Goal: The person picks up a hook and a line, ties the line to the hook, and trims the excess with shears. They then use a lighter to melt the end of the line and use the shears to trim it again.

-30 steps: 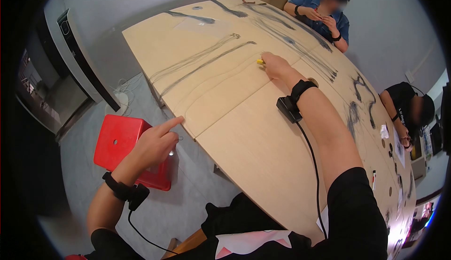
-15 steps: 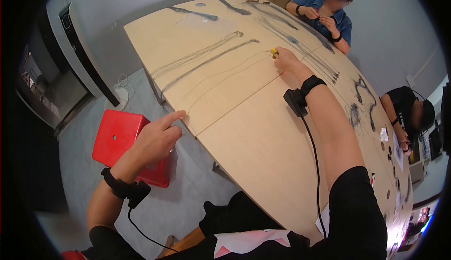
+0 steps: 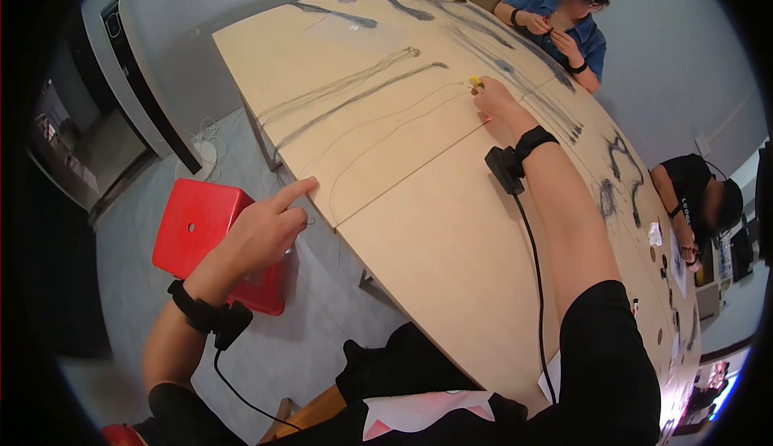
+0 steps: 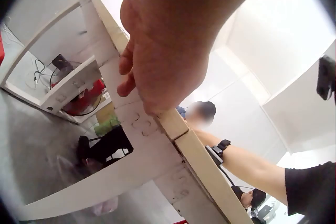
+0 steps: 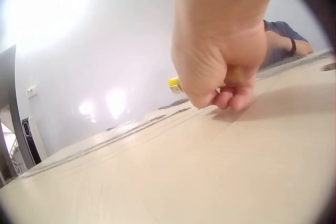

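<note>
My right hand (image 3: 498, 98) grips a small yellow tool with a metal-looking end (image 5: 175, 85), low over the far part of the table; the fingers hide most of it. Two thin pale wires (image 3: 386, 120) run from near that hand across the tabletop to the near left edge. There my left hand (image 3: 266, 233) has its index finger stretched out, its tip on the table edge, and the other fingers bent below. A short bit of wire (image 3: 311, 221) shows beside those bent fingers. In the left wrist view the left hand (image 4: 168, 66) hangs over the table's side.
Bundles of grey wire (image 3: 362, 108) lie on the wooden table (image 3: 435, 261), beyond the pale wires. A red stool (image 3: 201, 220) stands at the left. Two people sit along the far and right sides. Black cables trail from both wrist cameras.
My right hand has moved farther out and slightly right with the yellow tool, and the pale wires have shifted with it. The left index fingertip stays at the table edge.
</note>
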### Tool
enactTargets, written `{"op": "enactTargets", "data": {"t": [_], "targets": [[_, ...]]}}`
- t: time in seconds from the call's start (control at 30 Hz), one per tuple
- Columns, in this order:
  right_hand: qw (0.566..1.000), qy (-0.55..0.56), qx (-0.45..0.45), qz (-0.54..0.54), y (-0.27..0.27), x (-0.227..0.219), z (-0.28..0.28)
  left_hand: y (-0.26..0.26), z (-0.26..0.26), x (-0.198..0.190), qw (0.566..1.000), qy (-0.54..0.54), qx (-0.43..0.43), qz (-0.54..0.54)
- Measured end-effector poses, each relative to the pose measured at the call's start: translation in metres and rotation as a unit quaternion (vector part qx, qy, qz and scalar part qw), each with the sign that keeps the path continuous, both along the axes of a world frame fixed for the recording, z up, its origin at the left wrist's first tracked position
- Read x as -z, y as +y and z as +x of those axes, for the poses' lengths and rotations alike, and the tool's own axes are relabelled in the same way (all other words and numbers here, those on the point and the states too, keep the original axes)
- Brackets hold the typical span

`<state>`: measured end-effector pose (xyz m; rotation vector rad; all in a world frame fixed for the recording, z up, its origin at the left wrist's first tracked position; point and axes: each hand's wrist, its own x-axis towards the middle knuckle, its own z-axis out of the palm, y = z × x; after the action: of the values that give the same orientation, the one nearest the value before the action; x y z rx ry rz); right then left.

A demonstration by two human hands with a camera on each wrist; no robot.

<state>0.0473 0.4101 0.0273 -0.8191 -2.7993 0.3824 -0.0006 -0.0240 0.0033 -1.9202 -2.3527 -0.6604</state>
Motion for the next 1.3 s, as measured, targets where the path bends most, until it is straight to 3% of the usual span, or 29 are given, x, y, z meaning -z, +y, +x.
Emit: {"op": "enactTargets", "data": {"t": [0.07,0.17,0.23,0.3,0.4,0.47,0.6,0.67,0.8,0.87,0.97,1.03,1.1,1.23,1.3], "targets": [[0.994,0.025,0.031,-0.101,-0.007,-0.009,0.006,0.001,0.000,0.003,1.000,0.005,0.002,0.019],[0.994,-0.057,0.008,-0.088,-0.008,-0.013,0.007,0.004,0.003,0.005,0.997,0.032,0.055,0.048],[0.996,-0.067,0.007,-0.058,-0.006,-0.008,0.003,0.005,0.007,0.003,0.995,0.061,0.071,-0.046],[0.996,-0.078,0.008,-0.030,-0.006,-0.003,0.000,0.004,0.011,-0.002,0.996,0.047,0.055,-0.059],[0.993,-0.046,0.010,-0.107,-0.002,-0.002,-0.002,0.004,0.007,-0.003,0.997,0.035,0.033,-0.061],[0.993,0.023,0.058,-0.102,-0.003,-0.002,-0.003,0.001,0.002,0.000,0.998,0.038,0.027,-0.053],[0.991,-0.002,0.075,-0.111,-0.005,-0.003,0.002,-0.003,-0.004,-0.003,0.998,0.019,-0.004,-0.052],[0.997,0.025,-0.004,-0.067,-0.008,0.000,0.003,-0.004,-0.006,-0.004,0.999,0.000,-0.014,-0.048],[0.997,0.016,-0.065,-0.041,-0.021,0.002,-0.002,-0.006,-0.007,-0.002,0.999,0.016,-0.006,-0.037],[0.992,-0.040,-0.101,0.060,-0.022,0.002,-0.003,-0.005,-0.005,-0.001,0.999,0.007,-0.008,-0.038],[0.997,-0.078,-0.021,-0.001,-0.019,-0.004,-0.003,-0.007,-0.007,-0.001,1.000,0.001,-0.007,-0.023],[0.998,-0.048,-0.040,-0.006,-0.011,0.000,-0.002,-0.008,-0.008,-0.001,1.000,0.000,-0.006,-0.012],[0.999,-0.045,0.001,-0.014,-0.011,-0.001,-0.001,-0.009,-0.009,-0.001,1.000,-0.013,-0.011,-0.015],[0.999,-0.033,-0.007,0.011,-0.021,-0.006,0.006,-0.008,-0.013,0.000,0.999,-0.012,-0.014,-0.029],[0.996,-0.062,-0.046,-0.042,-0.034,-0.012,0.010,-0.005,-0.013,0.001,1.000,-0.018,-0.005,-0.013]]}}
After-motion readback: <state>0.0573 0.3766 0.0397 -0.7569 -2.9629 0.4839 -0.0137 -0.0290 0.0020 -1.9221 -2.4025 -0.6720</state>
